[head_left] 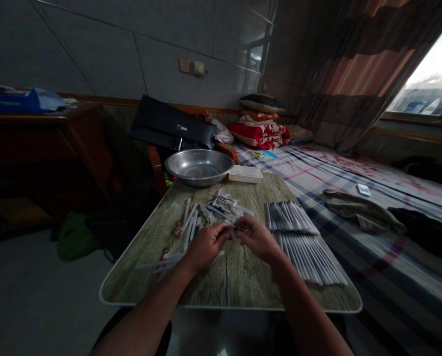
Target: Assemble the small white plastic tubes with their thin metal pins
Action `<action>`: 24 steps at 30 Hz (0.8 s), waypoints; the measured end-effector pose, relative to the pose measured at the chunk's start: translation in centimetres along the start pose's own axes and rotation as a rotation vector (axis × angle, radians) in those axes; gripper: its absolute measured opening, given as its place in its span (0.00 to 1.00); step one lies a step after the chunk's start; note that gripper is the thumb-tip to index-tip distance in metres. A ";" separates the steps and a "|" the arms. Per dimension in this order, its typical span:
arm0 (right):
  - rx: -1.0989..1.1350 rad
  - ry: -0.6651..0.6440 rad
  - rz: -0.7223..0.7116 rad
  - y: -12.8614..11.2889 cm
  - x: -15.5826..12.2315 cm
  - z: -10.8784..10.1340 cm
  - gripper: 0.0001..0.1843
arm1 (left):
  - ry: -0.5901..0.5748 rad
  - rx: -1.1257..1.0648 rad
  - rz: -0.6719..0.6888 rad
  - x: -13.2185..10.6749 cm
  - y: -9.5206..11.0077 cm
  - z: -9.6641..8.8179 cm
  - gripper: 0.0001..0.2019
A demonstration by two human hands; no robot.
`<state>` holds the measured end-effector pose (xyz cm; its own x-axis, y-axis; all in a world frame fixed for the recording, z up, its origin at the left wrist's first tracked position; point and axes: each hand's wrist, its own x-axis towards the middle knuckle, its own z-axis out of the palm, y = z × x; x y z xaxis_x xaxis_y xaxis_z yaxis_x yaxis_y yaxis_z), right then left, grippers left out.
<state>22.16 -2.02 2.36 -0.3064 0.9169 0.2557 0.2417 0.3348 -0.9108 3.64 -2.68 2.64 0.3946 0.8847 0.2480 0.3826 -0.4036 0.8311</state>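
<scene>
My left hand (208, 243) and my right hand (256, 237) meet over the middle of a small wood-grain table (239, 289). Both are closed, fingertips pinched together around something small that I cannot make out. Just beyond them lies a loose heap of white and dark pen-like sticks (221, 207). More white sticks (169, 262) rest left of my left hand, with small red-and-white bits (178, 229) among them. Beside my right hand, slim white sticks lie side by side in two bundles, a far bundle (291, 217) with dark ends and a near bundle (312, 259).
A metal basin (199, 165) and a shallow white tray (245, 174) are at the table's far edge. Behind the basin leans a black monitor-like panel (172, 123). To the right is a bed (298, 170) with folded bedding (260, 133); a wooden desk (83, 118) stands left.
</scene>
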 end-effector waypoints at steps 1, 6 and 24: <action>0.011 -0.004 0.007 0.0 0.0 0.0 0.08 | 0.008 -0.003 -0.002 0.0 0.0 0.0 0.12; -0.263 0.034 -0.025 -0.3 0.1 -0.1 0.10 | 0.016 0.010 0.009 -0.1 0.0 0.2 0.12; -0.239 0.005 -0.017 0.0 -0.1 -0.1 0.11 | 0.017 0.027 0.051 -0.2 -0.2 0.5 0.12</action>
<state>22.32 -2.08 2.39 -0.3080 0.9116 0.2722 0.4478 0.3913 -0.8040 3.90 -2.88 2.21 0.3999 0.8667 0.2983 0.3852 -0.4542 0.8033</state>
